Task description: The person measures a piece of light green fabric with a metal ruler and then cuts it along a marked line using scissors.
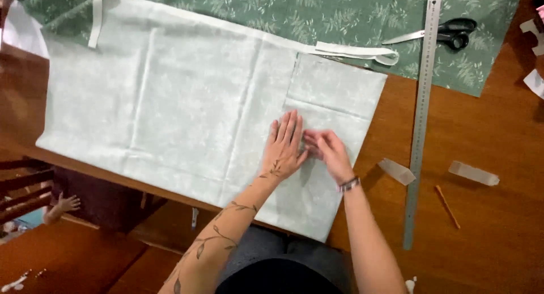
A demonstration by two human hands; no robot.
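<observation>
The scene is evenly and fairly brightly lit by soft light from overhead, so the pale green fabric (187, 107) looks a little washed out and its printed pattern is faint. Short, soft shadows lie under the hands (306, 149) toward 5 o'clock and beside the steel ruler (420, 124) on the wooden table (487, 226). The picture is mildly soft overall, with lines bowing at the edges and the floor at 8 o'clock dimmer.

Pale mint cloth (187, 107) lies on green fern-print fabric (340, 13), beside black-handled scissors (447, 33) and brown table (487, 214).
</observation>
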